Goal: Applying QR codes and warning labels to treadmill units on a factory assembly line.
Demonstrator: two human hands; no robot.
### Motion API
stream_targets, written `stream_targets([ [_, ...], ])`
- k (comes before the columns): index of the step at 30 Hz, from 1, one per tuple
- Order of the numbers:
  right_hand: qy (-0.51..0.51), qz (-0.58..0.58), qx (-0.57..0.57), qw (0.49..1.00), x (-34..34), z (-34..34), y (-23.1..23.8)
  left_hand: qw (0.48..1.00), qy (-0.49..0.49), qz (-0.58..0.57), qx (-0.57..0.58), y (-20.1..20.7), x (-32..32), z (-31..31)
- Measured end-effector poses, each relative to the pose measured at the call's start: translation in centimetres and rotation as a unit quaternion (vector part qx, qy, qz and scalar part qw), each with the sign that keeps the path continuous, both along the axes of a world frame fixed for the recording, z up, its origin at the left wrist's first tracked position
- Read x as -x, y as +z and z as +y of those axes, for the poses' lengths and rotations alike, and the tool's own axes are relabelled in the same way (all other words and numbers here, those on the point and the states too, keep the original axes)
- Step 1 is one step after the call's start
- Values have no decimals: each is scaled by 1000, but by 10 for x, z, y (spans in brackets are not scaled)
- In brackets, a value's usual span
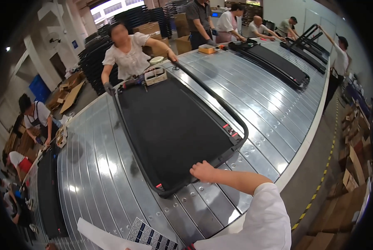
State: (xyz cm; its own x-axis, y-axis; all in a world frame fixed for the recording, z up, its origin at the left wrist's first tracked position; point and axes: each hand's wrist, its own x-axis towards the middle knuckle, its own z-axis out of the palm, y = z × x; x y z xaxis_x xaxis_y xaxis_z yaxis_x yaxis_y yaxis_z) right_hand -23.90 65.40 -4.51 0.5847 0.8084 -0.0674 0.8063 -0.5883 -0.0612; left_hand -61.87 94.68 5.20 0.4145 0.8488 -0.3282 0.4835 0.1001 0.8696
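My right hand [203,171] reaches in from the lower right, its fingers curled on the near edge of a black frame [222,157]. Inside this frame lies a flat black panel [165,121], with small red tags at its near corners. Of my left hand only a sliver of skin seems to show at the bottom edge, so its fingers are hidden. Beside that sliver are a curled strip of white paper [107,236] and a sheet of dark printed labels [150,234]. Across the table, a person in a white top [130,56] grips both sides of the frame's far end.
The metal slatted table [269,121] curves to both sides. A parts box [155,76] and a power drill [133,82] sit at the panel's far end. More black assemblies [274,62] lie at far right, another at left. Several co-workers line the table; cardboard boxes [336,212] stand right.
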Motion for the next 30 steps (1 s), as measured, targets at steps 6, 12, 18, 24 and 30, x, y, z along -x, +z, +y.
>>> stream_targets([
  [6, 26, 0, -18, 999, 46, -13, -27, 988, -104, -55, -102, 16, -33, -16],
  [12, -12, 22, -25, 999, 46, -2, -58, 985, -116, -37, -119, 14, -26, -4],
  [18, -82, -3, -56, 995, 56, 6, -47, 990, -111, 28, -79, 2, -13, 12],
  [24, -10, 189, -290, 938, 104, 53, 14, 979, -165, -117, 8, 20, -29, 7],
  [30, 38, 161, -457, 874, 176, 99, 72, 928, -211, -256, 172, 26, -29, 20],
])
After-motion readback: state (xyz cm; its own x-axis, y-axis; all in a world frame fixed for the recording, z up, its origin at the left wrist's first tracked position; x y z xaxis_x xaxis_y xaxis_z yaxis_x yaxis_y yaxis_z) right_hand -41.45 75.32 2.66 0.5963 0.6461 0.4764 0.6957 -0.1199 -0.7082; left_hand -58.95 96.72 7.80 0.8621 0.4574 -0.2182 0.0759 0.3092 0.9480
